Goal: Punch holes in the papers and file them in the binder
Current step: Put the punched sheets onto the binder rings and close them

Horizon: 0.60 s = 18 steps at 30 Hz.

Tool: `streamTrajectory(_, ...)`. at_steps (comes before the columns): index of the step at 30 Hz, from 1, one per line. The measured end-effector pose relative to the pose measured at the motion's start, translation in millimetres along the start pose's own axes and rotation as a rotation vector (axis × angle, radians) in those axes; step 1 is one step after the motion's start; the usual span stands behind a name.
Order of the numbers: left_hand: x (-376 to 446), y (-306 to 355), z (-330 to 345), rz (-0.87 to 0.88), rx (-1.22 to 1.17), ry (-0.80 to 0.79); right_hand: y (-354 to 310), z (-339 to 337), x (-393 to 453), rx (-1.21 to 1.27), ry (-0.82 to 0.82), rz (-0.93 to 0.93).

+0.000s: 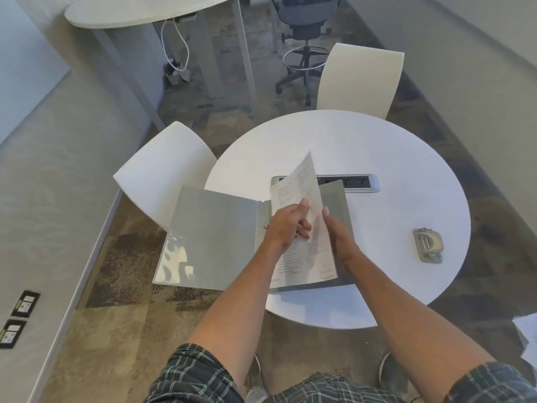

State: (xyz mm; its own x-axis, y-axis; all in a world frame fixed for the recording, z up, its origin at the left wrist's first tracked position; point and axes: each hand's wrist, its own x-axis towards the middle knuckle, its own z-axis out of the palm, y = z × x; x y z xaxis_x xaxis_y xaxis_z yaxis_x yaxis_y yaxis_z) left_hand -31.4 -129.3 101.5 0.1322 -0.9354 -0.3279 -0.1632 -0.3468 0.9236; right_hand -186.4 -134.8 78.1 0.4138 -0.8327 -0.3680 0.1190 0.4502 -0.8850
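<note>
A binder (215,237) lies open on the left edge of the round table (377,158), its left cover hanging out past the rim over the carpet and in front of a white chair (162,175). Its right half rests flat on the tabletop. Over that right half, the left hand (286,223) pinches a printed sheet (302,181) between thumb and fingers, near the sheet's middle, so the page stands lifted and curls up away from the binder. More printed papers (293,263) lie flat in the binder under it. Just right of the sheet, the right hand (340,237) has its fingers straight and close together, edge-on against the page's right side; whether the thumb grips the paper cannot be told. Beyond the binder, a power strip (360,183) is set into the table's middle. Well to the right of the binder, the punch (428,245) sits alone near the table's right edge.
</note>
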Motion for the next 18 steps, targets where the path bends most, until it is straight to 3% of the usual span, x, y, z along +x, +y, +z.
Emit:
streamTrajectory(2, -1, -6, 7, -0.015, 0.029, -0.031, 1, -7, -3, 0.087, -0.038, 0.05)
streamTrajectory(7, -2, -30, 18, -0.035, 0.179, -0.08, 8, -18, -6, -0.125, 0.15, 0.056)
streamTrajectory(13, -2, -58, 3, -0.103, 0.307, 0.125, 24, -32, -7, -0.213, 0.276, 0.179)
streamTrajectory(18, 5, -76, -20, -0.197, 0.356, 0.185, 29, -37, -6, -0.224, 0.277, 0.204)
